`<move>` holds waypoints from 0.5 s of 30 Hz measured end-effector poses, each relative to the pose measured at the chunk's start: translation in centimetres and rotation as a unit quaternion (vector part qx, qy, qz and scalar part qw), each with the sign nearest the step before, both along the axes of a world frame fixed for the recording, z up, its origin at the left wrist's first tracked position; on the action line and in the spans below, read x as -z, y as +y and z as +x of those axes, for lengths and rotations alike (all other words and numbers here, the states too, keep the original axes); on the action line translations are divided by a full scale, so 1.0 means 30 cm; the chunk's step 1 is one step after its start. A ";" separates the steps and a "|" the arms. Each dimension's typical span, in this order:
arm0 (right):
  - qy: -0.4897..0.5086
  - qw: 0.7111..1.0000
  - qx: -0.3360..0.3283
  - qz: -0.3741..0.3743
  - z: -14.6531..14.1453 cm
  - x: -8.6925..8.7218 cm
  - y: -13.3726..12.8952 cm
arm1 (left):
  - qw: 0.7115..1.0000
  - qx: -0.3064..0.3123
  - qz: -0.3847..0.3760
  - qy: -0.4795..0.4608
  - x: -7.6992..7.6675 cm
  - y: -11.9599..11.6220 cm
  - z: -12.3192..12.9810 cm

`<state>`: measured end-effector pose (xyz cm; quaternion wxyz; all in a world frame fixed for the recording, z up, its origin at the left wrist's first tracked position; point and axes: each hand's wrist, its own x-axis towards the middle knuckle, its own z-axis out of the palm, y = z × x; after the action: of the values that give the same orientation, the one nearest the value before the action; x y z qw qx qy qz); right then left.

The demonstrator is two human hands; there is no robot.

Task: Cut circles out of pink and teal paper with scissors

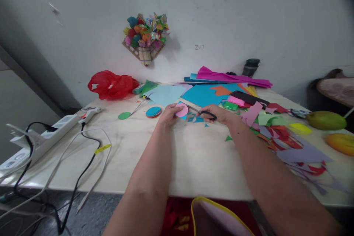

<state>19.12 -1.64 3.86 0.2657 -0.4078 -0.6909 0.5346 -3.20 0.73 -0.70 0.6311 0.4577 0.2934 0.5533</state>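
My left hand [170, 113] pinches a pink paper circle [181, 110], with a bit of blue paper [184, 117] showing beneath it. In my right hand [212, 113] are black-handled scissors [197, 110], their blades pointing left and reaching the right edge of the pink circle. Small blue scraps [195, 118] lie on the table under the scissors. To the left of my left hand sits a stack of round paper pieces with a blue one on top [153, 111]. Farther left is a green circle [124, 115].
Coloured sheets [206, 95] lie at the back, beside a black phone-like object [249, 97]. Many scraps [298, 149] and two fruits [326, 120] are at the right. A red bag [112, 84], power strip [41, 145] and cables occupy the left.
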 end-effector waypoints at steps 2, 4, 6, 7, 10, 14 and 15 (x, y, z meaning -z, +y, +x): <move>-0.005 1.000 0.001 -0.002 0.001 0.002 0.003 | 1.000 0.003 0.000 0.001 -0.001 -0.001 0.000; -0.004 1.000 0.000 -0.003 0.004 0.004 0.005 | 1.000 0.005 -0.002 0.002 -0.001 0.000 0.000; 0.005 1.000 -0.005 -0.006 0.009 0.007 0.008 | 1.000 0.005 -0.003 0.004 -0.001 0.000 0.000; 0.011 1.000 -0.008 -0.007 0.011 0.008 0.008 | 1.000 0.004 -0.003 0.006 -0.001 0.000 0.000; 0.019 1.000 -0.018 -0.013 0.017 0.013 0.010 | 1.000 0.005 -0.004 0.014 -0.001 -0.002 0.000; 0.011 0.999 -0.028 -0.018 0.018 0.015 0.010 | 1.000 0.004 -0.003 0.021 -0.003 -0.003 0.001; 0.009 0.999 -0.033 -0.022 0.019 0.014 0.009 | 1.000 0.002 -0.003 0.022 -0.003 -0.003 0.001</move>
<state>19.69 -1.38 3.45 0.2453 -0.3855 -0.6898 0.5616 -3.16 0.65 -0.60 0.6268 0.4682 0.3078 0.5414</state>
